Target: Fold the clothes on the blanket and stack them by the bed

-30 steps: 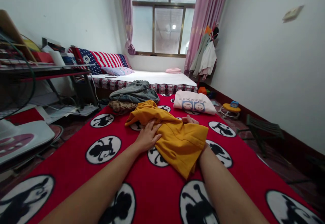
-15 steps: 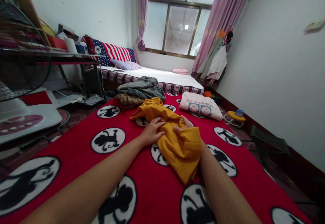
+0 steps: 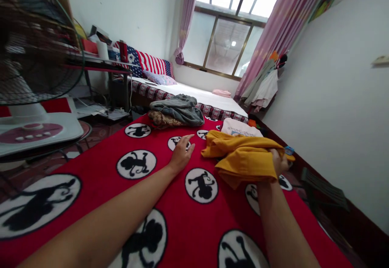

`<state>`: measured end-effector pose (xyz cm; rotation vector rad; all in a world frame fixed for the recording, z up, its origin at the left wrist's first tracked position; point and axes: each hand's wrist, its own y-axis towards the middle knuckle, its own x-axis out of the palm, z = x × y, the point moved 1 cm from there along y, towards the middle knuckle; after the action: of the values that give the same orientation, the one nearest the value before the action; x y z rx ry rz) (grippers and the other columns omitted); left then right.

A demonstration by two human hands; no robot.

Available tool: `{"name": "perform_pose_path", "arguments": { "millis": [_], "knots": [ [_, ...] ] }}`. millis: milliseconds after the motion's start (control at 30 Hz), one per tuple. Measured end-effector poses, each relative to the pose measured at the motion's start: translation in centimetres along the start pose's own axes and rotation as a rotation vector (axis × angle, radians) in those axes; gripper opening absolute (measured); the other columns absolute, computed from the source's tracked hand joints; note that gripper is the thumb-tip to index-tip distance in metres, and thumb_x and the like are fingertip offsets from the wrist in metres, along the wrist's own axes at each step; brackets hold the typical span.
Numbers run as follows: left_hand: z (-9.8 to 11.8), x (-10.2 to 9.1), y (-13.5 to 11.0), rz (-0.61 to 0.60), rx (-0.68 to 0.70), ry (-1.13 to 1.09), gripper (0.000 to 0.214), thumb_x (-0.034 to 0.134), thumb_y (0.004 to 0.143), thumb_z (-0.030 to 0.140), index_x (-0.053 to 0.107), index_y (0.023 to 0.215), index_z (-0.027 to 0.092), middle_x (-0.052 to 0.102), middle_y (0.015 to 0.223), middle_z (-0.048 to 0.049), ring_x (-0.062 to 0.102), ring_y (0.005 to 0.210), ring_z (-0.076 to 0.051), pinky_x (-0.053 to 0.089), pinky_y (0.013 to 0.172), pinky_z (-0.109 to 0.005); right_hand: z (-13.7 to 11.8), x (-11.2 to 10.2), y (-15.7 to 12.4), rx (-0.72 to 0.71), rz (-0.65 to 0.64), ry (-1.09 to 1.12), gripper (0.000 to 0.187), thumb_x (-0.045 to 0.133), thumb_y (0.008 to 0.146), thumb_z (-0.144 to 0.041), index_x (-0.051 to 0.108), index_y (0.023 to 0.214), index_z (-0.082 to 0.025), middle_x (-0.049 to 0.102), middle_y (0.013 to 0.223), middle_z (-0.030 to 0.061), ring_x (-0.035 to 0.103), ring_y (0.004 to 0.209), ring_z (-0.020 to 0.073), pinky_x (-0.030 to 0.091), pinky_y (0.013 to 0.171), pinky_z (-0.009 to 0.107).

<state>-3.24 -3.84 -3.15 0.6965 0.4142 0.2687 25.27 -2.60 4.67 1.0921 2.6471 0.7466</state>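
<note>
A folded mustard-yellow garment hangs just above the red blanket at the right, gripped by my right hand, whose fingers are closed round its right end. My left hand lies open and flat on the blanket, a little left of the garment and apart from it. Behind the yellow garment lies a folded white shirt with printed letters. A heap of grey and brown clothes sits at the far end of the blanket.
A standing fan looms close at the left, with a cluttered desk behind it. A bed lies under the window. Clothes hang on the right wall. A dark folding stool stands at the blanket's right edge.
My right hand has lifted the yellow garment and carried it to the right. My left hand has let go of it and now rests flat on the blanket. The view has swung left.
</note>
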Motion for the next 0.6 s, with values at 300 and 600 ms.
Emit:
{"name": "perform_pose_path", "arguments": {
  "millis": [300, 600],
  "knots": [
    [-3.1, -0.8, 1.1, 0.201, -0.414, -0.381, 0.048, 0.037, 0.094, 0.05, 0.056, 0.121, 0.016, 0.061, 0.125, -0.0153, 0.058, 0.116, -0.026, 0.048, 0.096, -0.04, -8.5, 1.5, -7.7, 0.064, -1.331, 0.031, 0.037, 0.075, 0.069, -0.046, 0.072, 0.09, -0.016, 0.071, 0.075, 0.0061, 0.064, 0.058, 0.0164, 0.047, 0.052, 0.026],
    [-4.3, -0.7, 1.5, 0.17, -0.402, -0.435, 0.062, 0.069, 0.066, 0.043, 0.057, 0.117, 0.01, 0.064, 0.119, -0.0165, 0.061, 0.109, -0.029, 0.047, 0.098, -0.04, 2.7, 4.9, -7.4, -0.008, -0.763, -0.051, 0.06, 0.065, 0.071, -0.055, 0.061, 0.114, -0.013, 0.068, 0.106, 0.015, 0.066, 0.092, 0.0263, 0.053, 0.08, 0.041]
  ]
}}
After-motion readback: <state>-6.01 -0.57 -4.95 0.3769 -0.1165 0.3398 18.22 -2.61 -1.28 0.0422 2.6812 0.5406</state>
